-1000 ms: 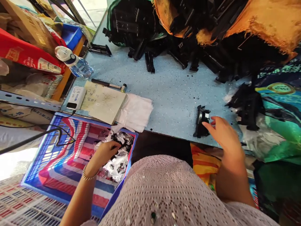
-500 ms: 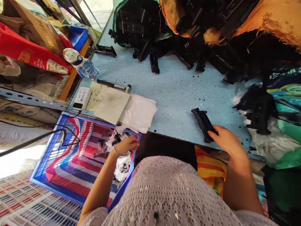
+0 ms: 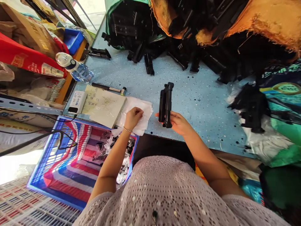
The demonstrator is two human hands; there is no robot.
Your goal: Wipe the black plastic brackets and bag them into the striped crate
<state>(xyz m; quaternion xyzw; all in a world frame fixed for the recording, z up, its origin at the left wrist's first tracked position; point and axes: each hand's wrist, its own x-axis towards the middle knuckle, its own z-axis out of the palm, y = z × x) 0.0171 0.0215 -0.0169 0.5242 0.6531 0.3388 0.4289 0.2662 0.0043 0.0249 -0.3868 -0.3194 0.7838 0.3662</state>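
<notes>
My right hand (image 3: pixel 180 123) grips the lower end of a black plastic part (image 3: pixel 165 105), a long moulded piece held upright above the blue table (image 3: pixel 188 94). Over a stack of thin white plastic bags (image 3: pixel 147 108) is my left hand (image 3: pixel 134 118), its fingers curled and pressed together. Whether a bag is caught between those fingertips cannot be made out. Left of the stack lies a sheet of cardboard (image 3: pixel 103 105) with handwriting on it.
A blue crate (image 3: pixel 37 175) lined with striped cloth holds bagged black parts below the table edge. Sacks spill many black parts (image 3: pixel 149 64) along the back. A water bottle (image 3: pixel 81 71), a screwdriver-like tool (image 3: pixel 105 87) and a white box (image 3: pixel 77 102) are at the left.
My left hand has come up from the crate to the white bags. My right hand has lifted the black part off the table and carried it left, towards the bags.
</notes>
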